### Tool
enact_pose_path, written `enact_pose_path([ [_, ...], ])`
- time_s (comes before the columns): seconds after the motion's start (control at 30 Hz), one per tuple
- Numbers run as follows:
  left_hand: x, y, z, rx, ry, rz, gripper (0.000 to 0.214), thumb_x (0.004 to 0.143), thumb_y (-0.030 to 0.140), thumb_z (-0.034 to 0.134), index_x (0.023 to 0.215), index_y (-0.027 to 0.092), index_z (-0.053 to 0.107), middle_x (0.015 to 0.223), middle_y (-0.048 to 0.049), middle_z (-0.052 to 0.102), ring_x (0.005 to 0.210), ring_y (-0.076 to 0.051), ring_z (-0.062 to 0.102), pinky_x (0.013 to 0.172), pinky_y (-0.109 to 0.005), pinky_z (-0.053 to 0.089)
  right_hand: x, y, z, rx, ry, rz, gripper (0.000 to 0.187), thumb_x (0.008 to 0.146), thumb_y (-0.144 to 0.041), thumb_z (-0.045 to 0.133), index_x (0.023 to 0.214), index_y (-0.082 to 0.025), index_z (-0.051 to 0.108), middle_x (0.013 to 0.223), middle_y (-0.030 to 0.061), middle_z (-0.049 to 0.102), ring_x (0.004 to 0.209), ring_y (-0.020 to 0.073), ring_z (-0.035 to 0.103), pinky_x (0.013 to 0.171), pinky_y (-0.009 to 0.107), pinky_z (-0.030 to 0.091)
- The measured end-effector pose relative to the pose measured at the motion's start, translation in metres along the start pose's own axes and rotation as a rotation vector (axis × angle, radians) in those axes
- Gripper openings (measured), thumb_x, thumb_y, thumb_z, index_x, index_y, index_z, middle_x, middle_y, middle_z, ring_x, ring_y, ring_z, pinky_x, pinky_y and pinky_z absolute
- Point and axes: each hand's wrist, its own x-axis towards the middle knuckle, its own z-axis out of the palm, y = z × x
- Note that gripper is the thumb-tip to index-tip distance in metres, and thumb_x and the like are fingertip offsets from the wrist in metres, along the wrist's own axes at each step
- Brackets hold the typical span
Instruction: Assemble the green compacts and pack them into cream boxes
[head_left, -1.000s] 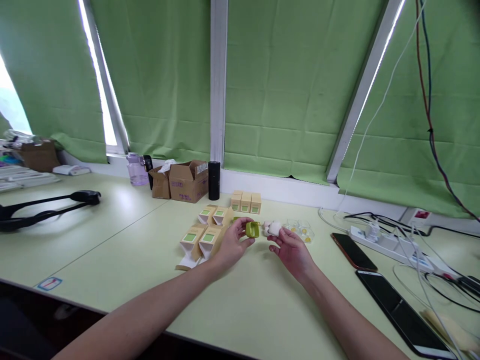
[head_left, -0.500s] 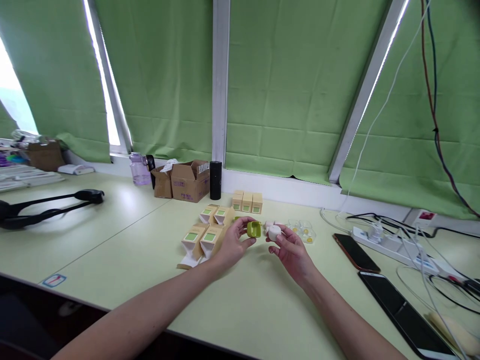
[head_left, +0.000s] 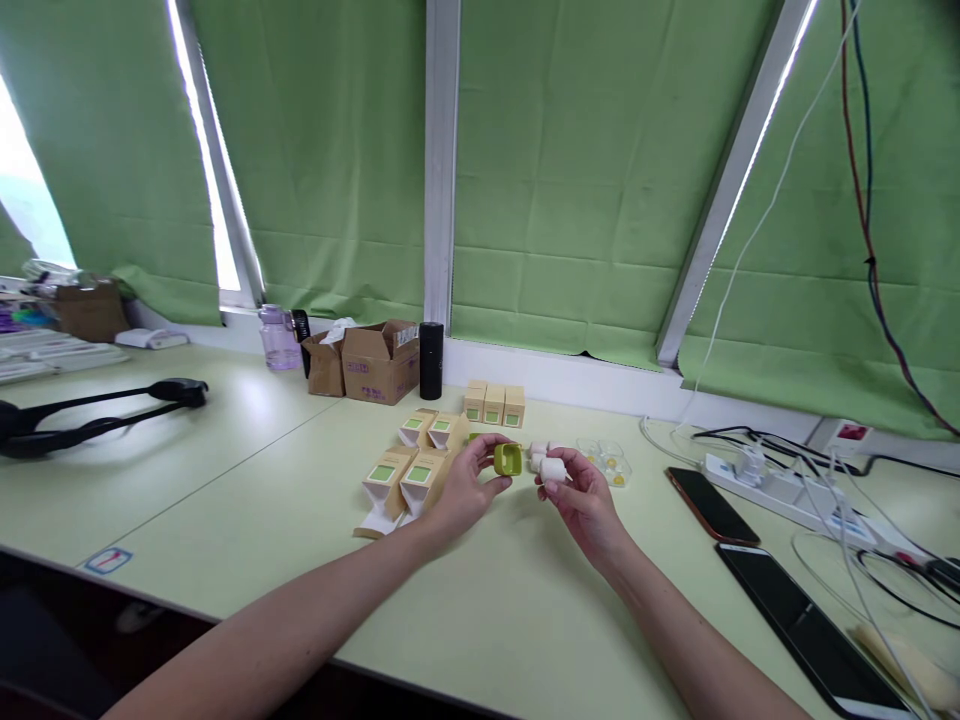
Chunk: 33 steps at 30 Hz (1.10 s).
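Open cartons point(head_left: 397, 478) were set at nine o'clock of the left hand point(head_left: 463, 490), by whose fingertips a green case point(head_left: 508, 459) was pinched over the table point(head_left: 480, 600) — at three o'clock, a white piece point(head_left: 553, 469), perhaps a cap, was pinched by the right hand point(head_left: 589, 505).

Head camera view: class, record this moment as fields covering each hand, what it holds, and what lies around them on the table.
Left hand: pinches a small green cap
Right hand: pinches a small white piece
Cap and piece: close together, not touching
Left of hands: opened tan boxes with green labels
Behind hands: three shut boxes in a row
Far right: two phones, power strip
Surface: pale green table
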Motion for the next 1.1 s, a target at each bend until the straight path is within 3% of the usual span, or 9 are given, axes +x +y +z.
enact_pose_path([
  [0.2,0.0005,-0.0007,0.0001,0.024,-0.010,0.007,0.047,0.072,0.008,0.074,0.116,0.019,0.062,0.123,-0.0112,0.067,0.118,-0.026,0.063,0.107,-0.045,0.048,0.0012,0.0012,-0.0003,-0.089,0.038,-0.034,0.042,0.057,-0.024,0.092,0.096,-0.023,0.076,0.101,0.0038,0.070,0.071,0.0122,0.051,0.057,0.025,0.041],
  [0.4,-0.0010,-0.0023,-0.0012,0.094,-0.012,0.011,0.048,0.075,0.007,0.071,0.120,0.020,0.062,0.125,-0.0098,0.068,0.117,-0.024,0.064,0.107,-0.044,0.049,0.0019,-0.0008,0.0031,-0.084,0.035,-0.004,0.045,0.059,-0.028,0.092,0.101,-0.022,0.078,0.108,0.0091,0.075,0.074,0.0155,0.053,0.057,0.027,0.042],
  [0.6,-0.0019,0.0002,0.0015,0.102,0.004,-0.013,0.048,0.075,0.006,0.071,0.120,0.019,0.063,0.123,-0.0097,0.069,0.118,-0.024,0.065,0.110,-0.046,0.048,0.0025,0.0001,0.0029,-0.068,0.029,-0.009,0.046,0.062,-0.037,0.092,0.103,-0.021,0.079,0.103,0.0088,0.075,0.069,0.0147,0.053,0.058,0.030,0.047],
  [0.87,-0.0039,0.0007,0.0037,0.132,-0.006,-0.029,0.051,0.075,0.007,0.073,0.124,0.020,0.066,0.123,-0.0105,0.070,0.116,-0.027,0.065,0.106,-0.047,0.051,0.0019,0.0034,0.0011,-0.289,0.054,-0.065,0.047,0.067,-0.046,0.090,0.103,-0.018,0.078,0.083,0.0044,0.072,0.059,0.0120,0.053,0.058,0.030,0.047],
  [1.1,-0.0061,0.0026,0.0043,0.245,-0.020,0.013,0.052,0.073,0.004,0.073,0.121,0.024,0.070,0.124,-0.0077,0.068,0.115,-0.025,0.064,0.107,-0.044,0.049,0.0033,0.0051,0.0014,-0.366,0.025,-0.077,0.044,0.068,-0.052,0.087,0.095,-0.018,0.080,0.081,0.0054,0.074,0.059,0.0144,0.055,0.055,0.031,0.048],
])
